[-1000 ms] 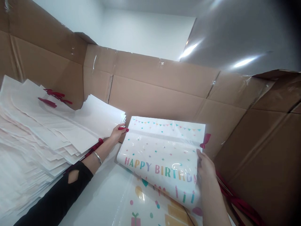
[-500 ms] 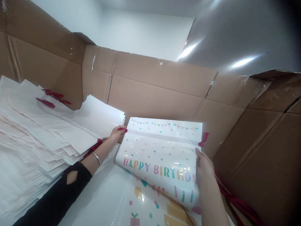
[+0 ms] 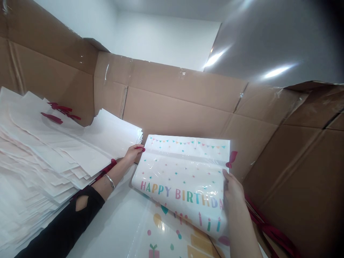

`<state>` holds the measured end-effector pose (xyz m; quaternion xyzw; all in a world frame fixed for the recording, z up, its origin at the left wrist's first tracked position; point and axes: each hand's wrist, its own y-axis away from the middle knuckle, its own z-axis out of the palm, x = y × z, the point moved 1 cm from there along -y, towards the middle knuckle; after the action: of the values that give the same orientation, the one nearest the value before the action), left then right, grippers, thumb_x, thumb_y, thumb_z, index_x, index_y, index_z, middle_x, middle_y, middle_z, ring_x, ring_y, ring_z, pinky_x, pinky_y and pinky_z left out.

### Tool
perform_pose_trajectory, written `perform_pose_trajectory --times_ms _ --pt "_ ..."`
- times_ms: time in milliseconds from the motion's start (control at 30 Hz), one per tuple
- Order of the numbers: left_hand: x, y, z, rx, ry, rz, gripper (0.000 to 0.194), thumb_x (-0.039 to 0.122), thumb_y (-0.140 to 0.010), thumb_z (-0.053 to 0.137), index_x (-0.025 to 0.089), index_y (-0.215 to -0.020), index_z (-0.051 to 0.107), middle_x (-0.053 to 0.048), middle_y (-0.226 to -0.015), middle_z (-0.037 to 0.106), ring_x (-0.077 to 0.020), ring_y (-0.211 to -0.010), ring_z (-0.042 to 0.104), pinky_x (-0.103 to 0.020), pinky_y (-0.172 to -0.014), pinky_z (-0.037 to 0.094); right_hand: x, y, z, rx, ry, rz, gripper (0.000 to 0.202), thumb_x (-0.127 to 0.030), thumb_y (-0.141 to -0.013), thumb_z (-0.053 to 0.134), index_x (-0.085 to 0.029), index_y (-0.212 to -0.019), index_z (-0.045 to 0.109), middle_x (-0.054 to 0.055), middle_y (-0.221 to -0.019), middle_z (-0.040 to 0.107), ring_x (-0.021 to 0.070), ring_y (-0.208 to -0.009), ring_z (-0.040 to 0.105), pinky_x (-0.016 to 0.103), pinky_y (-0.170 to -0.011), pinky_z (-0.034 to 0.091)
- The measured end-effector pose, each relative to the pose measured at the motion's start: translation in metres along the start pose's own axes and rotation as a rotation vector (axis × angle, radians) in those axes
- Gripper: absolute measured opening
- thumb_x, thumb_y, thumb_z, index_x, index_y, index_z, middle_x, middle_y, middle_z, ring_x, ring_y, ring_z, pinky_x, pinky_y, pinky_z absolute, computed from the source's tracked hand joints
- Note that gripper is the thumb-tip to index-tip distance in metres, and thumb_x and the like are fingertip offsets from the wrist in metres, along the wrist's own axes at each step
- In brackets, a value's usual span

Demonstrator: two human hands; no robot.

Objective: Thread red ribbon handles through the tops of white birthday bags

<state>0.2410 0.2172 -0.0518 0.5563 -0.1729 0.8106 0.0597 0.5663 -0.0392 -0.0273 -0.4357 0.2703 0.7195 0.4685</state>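
Observation:
A large glossy white drawstring gift bag point(image 3: 185, 172), printed with bunting, stars, candles and "HAPPY BIRTHDA", is lifted and curled over in front of me. At its upper left edge, my left hand point(image 3: 133, 153) is closed in a pinch on a dark red ribbon point(image 3: 140, 148). My right hand point(image 3: 233, 186) grips the bag's right edge, thumb on the printed face and fingers hidden behind. Just above that thumb, another dark red ribbon end point(image 3: 232, 158) sticks out of the edge. Under the curl, more printing with balloons and a green-bowed present point(image 3: 154, 252) shows.
To the left lies a tall, uneven pile of white bags point(image 3: 40, 154) with dark red ribbons point(image 3: 60, 109) on it. Cardboard walls point(image 3: 174, 104) rise at the back and both sides. More dark red ribbon point(image 3: 276, 231) hangs at the lower right, beside my right forearm.

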Motion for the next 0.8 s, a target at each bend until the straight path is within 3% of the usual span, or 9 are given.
perform_pose_trajectory --times_ms 133,233,300,367,467,533,600,700,800 --pt "-0.004 -0.001 0.0 0.054 -0.126 0.028 0.018 0.017 -0.085 0.058 0.01 -0.101 0.057 -0.005 -0.09 0.062 -0.0146 -0.08 0.062 -0.032 -0.073 0.052 -0.003 0.001 -0.001 -0.007 0.014 -0.02 0.018 -0.012 -0.064 0.069 -0.015 -0.082 0.065 -0.001 -0.074 0.067 0.0104 -0.061 0.062 0.017 -0.055 0.053" --pt "-0.005 0.006 0.001 0.146 -0.296 0.075 0.039 0.014 -0.079 0.061 0.012 -0.116 0.051 -0.011 -0.106 0.059 -0.0232 -0.093 0.061 -0.041 -0.08 0.051 -0.01 0.007 0.003 -0.021 0.046 -0.052 0.022 -0.016 -0.061 0.072 -0.015 -0.081 0.065 -0.001 -0.072 0.067 0.011 -0.06 0.061 0.018 -0.054 0.052" --pt "0.003 0.013 0.006 0.19 -0.428 0.159 0.059 0.009 -0.068 0.065 0.016 -0.124 0.047 -0.017 -0.128 0.046 -0.0341 -0.116 0.048 -0.05 -0.092 0.043 -0.018 0.013 0.01 -0.036 0.071 -0.092 0.023 -0.018 -0.058 0.073 -0.015 -0.079 0.065 -0.002 -0.069 0.066 0.0106 -0.058 0.059 0.018 -0.052 0.049" --pt "0.018 0.018 0.017 0.16 -0.544 0.282 0.075 0.008 -0.061 0.068 0.024 -0.13 0.044 -0.013 -0.144 0.028 -0.0367 -0.133 0.025 -0.052 -0.105 0.027 -0.028 0.024 0.02 -0.074 0.099 -0.139 0.025 -0.021 -0.055 0.076 -0.016 -0.077 0.066 -0.003 -0.066 0.065 0.0101 -0.057 0.057 0.018 -0.051 0.047" --pt "0.056 0.018 0.04 0.0 -0.664 0.473 0.089 0.018 -0.06 0.073 0.032 -0.138 0.034 -0.003 -0.149 0.022 -0.0286 -0.139 0.012 -0.044 -0.113 0.014 -0.044 0.044 0.034 -0.195 0.148 -0.196 0.029 -0.027 -0.052 0.08 -0.016 -0.076 0.068 -0.002 -0.068 0.066 0.0115 -0.061 0.058 0.019 -0.055 0.046" --pt "0.086 0.011 0.058 -0.161 -0.785 0.581 0.098 0.032 -0.061 0.075 0.03 -0.144 0.022 -0.005 -0.15 0.021 -0.028 -0.138 0.016 -0.043 -0.112 0.015 -0.054 0.059 0.042 -0.288 0.18 -0.221 0.032 -0.033 -0.052 0.081 -0.016 -0.077 0.069 -0.001 -0.072 0.067 0.0128 -0.065 0.059 0.02 -0.058 0.047" --pt "0.113 0.003 0.073 -0.423 -0.908 0.582 0.096 0.041 -0.064 0.073 0.027 -0.144 0.022 -0.009 -0.149 0.026 -0.0287 -0.135 0.025 -0.041 -0.107 0.026 -0.061 0.071 0.047 -0.359 0.206 -0.246 0.035 -0.037 -0.053 0.08 -0.018 -0.08 0.069 0.0 -0.075 0.068 0.0137 -0.068 0.06 0.021 -0.06 0.047" --pt "0.136 -0.003 0.09 -0.844 -1.04 0.379 0.056 0.044 -0.069 0.068 0.022 -0.119 0.057 -0.009 -0.124 0.057 -0.0254 -0.11 0.055 -0.03 -0.085 0.044 -0.07 0.084 0.051 -0.427 0.243 -0.267 0.036 -0.041 -0.056 0.079 -0.018 -0.081 0.069 0.001 -0.075 0.068 0.0154 -0.067 0.061 0.023 -0.06 0.047" --pt "0.146 -0.004 0.097 -0.899 -1.131 0.305 0.028 0.04 -0.066 0.069 0.014 -0.076 0.069 -0.006 -0.082 0.069 -0.02 -0.075 0.063 -0.024 -0.065 0.045 -0.075 0.09 0.05 -0.493 0.283 -0.253 0.037 -0.043 -0.058 0.079 -0.018 -0.083 0.068 0.003 -0.074 0.069 0.0178 -0.066 0.062 0.025 -0.058 0.049"
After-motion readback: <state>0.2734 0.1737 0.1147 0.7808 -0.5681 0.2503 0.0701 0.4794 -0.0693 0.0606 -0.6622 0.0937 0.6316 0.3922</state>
